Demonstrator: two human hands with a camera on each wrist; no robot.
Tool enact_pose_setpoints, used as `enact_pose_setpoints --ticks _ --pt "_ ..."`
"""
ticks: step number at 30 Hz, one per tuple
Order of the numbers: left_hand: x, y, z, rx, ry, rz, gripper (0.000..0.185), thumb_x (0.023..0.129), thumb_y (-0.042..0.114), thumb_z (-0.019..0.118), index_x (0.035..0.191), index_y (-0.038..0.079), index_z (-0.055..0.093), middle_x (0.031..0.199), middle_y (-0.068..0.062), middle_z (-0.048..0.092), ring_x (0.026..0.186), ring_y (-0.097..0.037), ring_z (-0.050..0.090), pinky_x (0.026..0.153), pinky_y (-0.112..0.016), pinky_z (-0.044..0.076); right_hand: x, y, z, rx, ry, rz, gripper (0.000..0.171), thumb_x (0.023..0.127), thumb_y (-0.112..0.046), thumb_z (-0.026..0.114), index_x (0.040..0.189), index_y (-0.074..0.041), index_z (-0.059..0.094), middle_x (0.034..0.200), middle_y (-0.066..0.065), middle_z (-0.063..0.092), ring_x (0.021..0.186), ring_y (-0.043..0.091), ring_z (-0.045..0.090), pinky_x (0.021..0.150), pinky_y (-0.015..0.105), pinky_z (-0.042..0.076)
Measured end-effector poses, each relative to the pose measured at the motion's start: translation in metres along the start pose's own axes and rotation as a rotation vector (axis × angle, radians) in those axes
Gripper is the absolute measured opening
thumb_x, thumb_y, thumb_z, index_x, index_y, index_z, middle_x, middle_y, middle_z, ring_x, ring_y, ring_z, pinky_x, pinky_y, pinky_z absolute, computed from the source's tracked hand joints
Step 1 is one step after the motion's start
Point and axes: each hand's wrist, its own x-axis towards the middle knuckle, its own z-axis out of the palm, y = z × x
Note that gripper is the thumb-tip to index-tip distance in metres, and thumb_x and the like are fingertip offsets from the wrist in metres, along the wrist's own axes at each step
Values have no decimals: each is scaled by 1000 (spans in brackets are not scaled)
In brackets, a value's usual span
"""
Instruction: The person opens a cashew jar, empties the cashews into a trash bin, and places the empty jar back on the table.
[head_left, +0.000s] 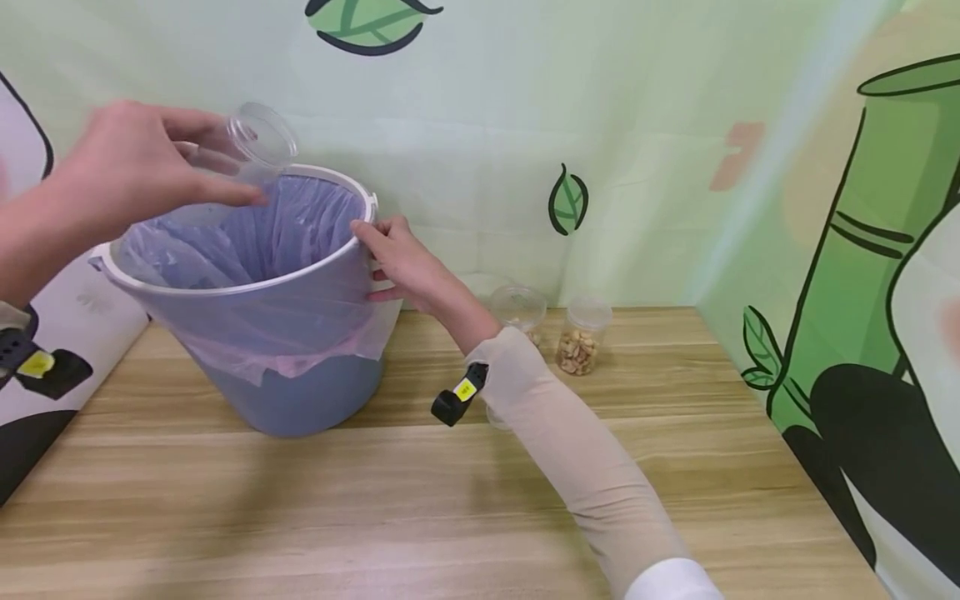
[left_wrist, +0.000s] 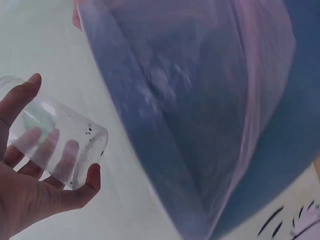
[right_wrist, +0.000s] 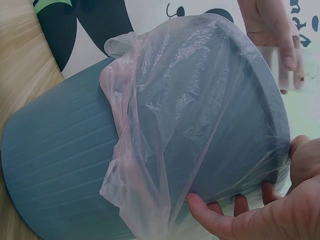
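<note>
My left hand (head_left: 142,162) holds a clear plastic jar (head_left: 262,137) tilted on its side, above the mouth of a blue-grey bin (head_left: 300,400). In the left wrist view, thumb and fingers curl round the jar (left_wrist: 65,135), and small dark specks show inside near one end. A thin translucent pinkish liner (head_left: 315,208) lines the bin and hangs folded over its outside. The bin leans to the left in the head view, its base at the tabletop. My right hand (head_left: 401,258) grips the bin's white rim (head_left: 330,262) at the right, thumb on top and fingers outside over the liner.
Right of the bin, behind the right forearm, stands a lidded clear jar (head_left: 577,346) of nuts. Next to it is another clear jar (head_left: 517,307), partly hidden by the sleeve. Printed cloth walls (head_left: 465,150) enclose the wooden tabletop (head_left: 360,508) at the back and sides.
</note>
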Motion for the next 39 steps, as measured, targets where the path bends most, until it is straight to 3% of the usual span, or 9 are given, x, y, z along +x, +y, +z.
enact_pose_setpoints --ticks 3,8,12,15,21,27,34,39 --pt "3 2 3 -128 -40 -34 64 73 45 91 128 20 69 93 29 67 86 7 60 64 -12 48 0 0 0 1 4 -1 35 107 -39 48 122 -11 32 106 6 36 127 45 51 94 53 56" --pt "2 1 10 -274 -89 -4 54 80 36 88 128 23 67 110 14 70 101 -3 66 72 -8 50 1 1 0 0 -1 0 34 108 -39 48 120 -11 32 103 5 35 128 45 50 94 53 56" --pt "-2 -1 15 -254 -113 52 53 90 40 77 137 22 58 128 3 62 127 -29 61 74 -9 49 1 2 1 2 -6 2 34 108 -39 48 120 -11 32 103 6 36 130 46 49 93 52 56" --pt "-5 -2 17 -271 -118 76 53 96 40 70 143 23 51 139 -3 54 135 -40 51 74 -12 49 0 2 1 3 -7 -2 33 108 -39 47 119 -12 31 102 5 35 130 46 49 93 52 56" --pt "-7 -7 19 -301 -121 106 59 100 34 66 152 23 42 149 -10 48 127 -25 55 73 -14 50 0 2 1 12 -2 -2 33 108 -39 48 116 -12 31 100 5 36 130 45 49 93 52 56" --pt "-10 -11 20 -294 -158 129 65 102 35 62 158 24 30 156 -15 38 131 -41 47 71 -15 55 1 2 3 10 5 1 33 108 -38 48 119 -12 32 102 6 36 133 47 47 93 52 56" --pt "-13 -9 24 -347 -229 178 61 105 28 56 157 24 24 156 -16 31 125 -35 49 69 -31 62 1 3 3 15 6 -3 31 108 -37 47 115 -12 30 98 5 35 131 47 48 93 54 56" --pt "-17 -7 29 -360 -269 236 58 108 26 48 158 22 20 153 -16 31 128 -43 43 65 -37 62 1 3 2 10 1 -7 32 108 -38 47 116 -12 31 102 6 36 133 48 46 94 54 55"
